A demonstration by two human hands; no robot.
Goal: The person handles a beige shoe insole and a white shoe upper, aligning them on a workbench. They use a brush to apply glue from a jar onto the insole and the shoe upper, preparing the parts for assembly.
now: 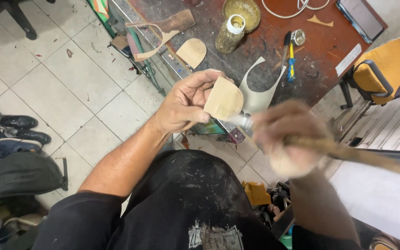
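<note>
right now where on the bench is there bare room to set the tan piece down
Bare red tabletop lies between the blue-handled tool and the white strip. Crowded around the jar, the flat tan cutout and the curved grey piece.

Beyond the hands, a glitter-filled bottle (230, 34) stands beside a tan cutout (192, 52) (flat on the workbench (320, 51)), shoes (17, 134) far left.

A shoemaker's or leather workshop is indicated by the stained, scuffed counter (274, 41) strewn with cut leather pieces (191, 52), a glue jar (230, 34) and screwdriver (291, 65), and shoes (15, 134) lined on the tiled floor (70, 83).
</note>
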